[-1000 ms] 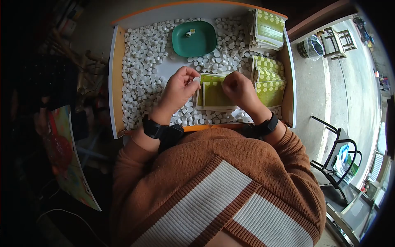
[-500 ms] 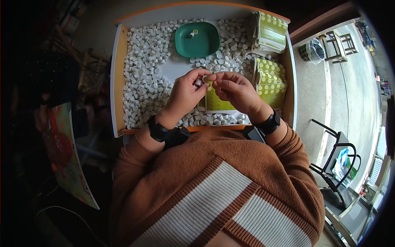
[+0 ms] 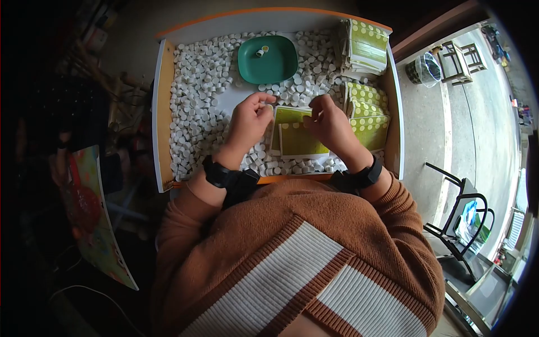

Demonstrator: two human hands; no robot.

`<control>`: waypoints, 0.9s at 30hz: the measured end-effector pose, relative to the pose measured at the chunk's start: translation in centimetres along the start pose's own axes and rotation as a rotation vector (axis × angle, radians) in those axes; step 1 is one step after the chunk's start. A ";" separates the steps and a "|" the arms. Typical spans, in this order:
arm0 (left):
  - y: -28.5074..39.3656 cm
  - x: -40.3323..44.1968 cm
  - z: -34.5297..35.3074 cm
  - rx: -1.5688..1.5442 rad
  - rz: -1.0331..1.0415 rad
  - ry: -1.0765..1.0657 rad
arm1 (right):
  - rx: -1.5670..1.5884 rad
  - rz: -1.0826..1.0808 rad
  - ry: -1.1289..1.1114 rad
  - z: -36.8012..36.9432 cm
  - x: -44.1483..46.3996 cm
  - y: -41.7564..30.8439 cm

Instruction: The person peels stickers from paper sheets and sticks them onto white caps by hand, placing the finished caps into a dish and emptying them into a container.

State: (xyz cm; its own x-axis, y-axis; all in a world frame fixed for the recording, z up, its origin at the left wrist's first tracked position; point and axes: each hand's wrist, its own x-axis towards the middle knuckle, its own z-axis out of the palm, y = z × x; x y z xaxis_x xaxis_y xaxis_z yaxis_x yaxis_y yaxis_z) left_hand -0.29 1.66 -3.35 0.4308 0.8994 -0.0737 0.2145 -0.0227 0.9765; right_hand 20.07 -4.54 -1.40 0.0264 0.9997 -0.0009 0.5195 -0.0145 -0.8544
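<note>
My left hand (image 3: 251, 121) is over the loose white caps, fingers curled toward the thumb. A small white cap (image 3: 270, 108) shows at its thumb and fingertips, partly hidden. My right hand (image 3: 331, 124) is at the green sticker sheets (image 3: 303, 140), its thumb and fingers drawn together at their right edge; anything between the fingertips is too small to make out. The two hands are apart. Beyond them a green tray (image 3: 268, 70) holds two small caps, at least one with a yellow-green top.
Many white caps (image 3: 193, 101) cover the floor of a shallow box with an orange-edged rim (image 3: 269, 9). Stacks of green dotted sheets (image 3: 368, 45) lie along its right side. At far right are a black-framed chair (image 3: 466, 224) and a bin (image 3: 424, 70). A colourful panel (image 3: 92, 213) stands left.
My hands were together at a cap with a yellow-green top; now they have parted. My right hand has moved right and down over the sheets, and my left hand slightly left.
</note>
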 end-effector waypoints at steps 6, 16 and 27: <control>1.2 5.0 -2.2 -0.239 -0.201 0.033 | -0.221 -0.126 0.081 -0.6 -1.7 2.0; 1.8 0.9 -7.8 0.851 0.070 0.065 | -0.172 -0.161 0.057 -0.7 -1.6 2.2; -0.9 -1.7 -5.2 1.215 0.192 0.042 | -0.301 -0.193 0.031 -0.7 -1.5 2.0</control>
State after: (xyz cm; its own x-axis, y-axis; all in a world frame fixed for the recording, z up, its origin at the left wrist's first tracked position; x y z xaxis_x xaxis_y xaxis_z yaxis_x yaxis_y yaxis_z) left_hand -5.79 2.45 -3.06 0.5218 0.8494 0.0792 0.8368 -0.5277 0.1462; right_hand 21.66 -6.09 -2.71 -0.0736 0.9834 0.1656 0.7459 0.1645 -0.6455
